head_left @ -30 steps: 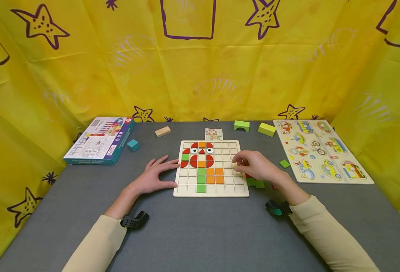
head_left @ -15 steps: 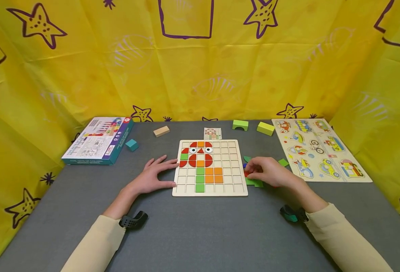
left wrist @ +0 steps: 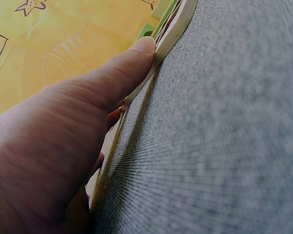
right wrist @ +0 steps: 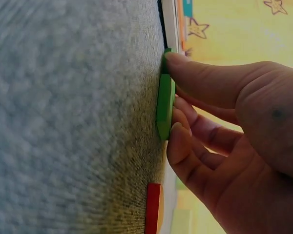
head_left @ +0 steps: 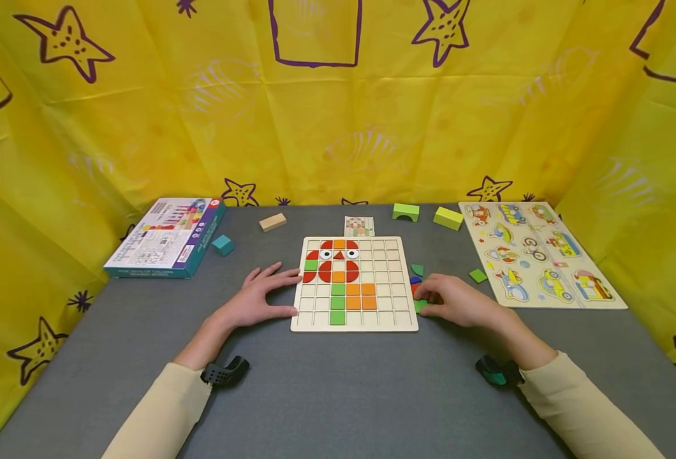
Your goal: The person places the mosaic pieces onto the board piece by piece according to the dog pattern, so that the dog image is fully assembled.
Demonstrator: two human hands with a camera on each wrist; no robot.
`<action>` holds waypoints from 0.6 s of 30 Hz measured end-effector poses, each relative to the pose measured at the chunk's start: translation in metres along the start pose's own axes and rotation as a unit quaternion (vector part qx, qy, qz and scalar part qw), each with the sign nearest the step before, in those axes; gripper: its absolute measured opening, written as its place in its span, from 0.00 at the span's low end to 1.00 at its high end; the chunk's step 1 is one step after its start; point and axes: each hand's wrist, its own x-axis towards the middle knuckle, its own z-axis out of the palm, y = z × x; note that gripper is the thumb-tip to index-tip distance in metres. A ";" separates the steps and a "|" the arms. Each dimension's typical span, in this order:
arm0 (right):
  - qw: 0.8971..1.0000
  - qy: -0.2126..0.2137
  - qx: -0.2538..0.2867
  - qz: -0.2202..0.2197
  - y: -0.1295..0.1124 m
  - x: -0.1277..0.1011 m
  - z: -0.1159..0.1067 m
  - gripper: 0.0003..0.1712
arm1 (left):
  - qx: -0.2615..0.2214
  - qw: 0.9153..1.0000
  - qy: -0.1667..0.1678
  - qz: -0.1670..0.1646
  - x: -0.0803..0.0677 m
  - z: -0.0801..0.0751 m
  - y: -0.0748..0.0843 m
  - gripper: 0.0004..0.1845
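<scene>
A wooden grid board [head_left: 354, 322] lies in the middle of the grey table, with red, orange and green tiles set in its left columns. My left hand [head_left: 266, 292] rests flat on the table, fingers straight, its thumb [left wrist: 115, 80] along the board's left edge [left wrist: 175, 25]. Just right of the board, my right hand [head_left: 455, 301] is down on a few loose tiles. In the right wrist view its thumb and a finger [right wrist: 180, 134] pinch the two ends of a green tile [right wrist: 164, 102] that lies flat on the table. A red piece [right wrist: 154, 207] lies close by.
A green triangle [head_left: 417, 269], a blue piece [head_left: 415, 279] and a green tile [head_left: 478, 275] lie right of the board. A vehicle puzzle [head_left: 536, 254] is far right and a game box [head_left: 168, 237] far left. A teal block [head_left: 224, 245], wood block [head_left: 273, 222], pattern card [head_left: 359, 225] and green blocks [head_left: 406, 211] lie behind.
My right hand left the board's right side, moved right and down to the loose tiles, and took the green tile between thumb and finger. The left hand has stayed put.
</scene>
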 end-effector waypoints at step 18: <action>0.998 0.032 0.047 0.031 0.001 0.013 -0.011 0.06 | 0.003 1.000 0.004 0.001 0.001 0.001 0.000 0.39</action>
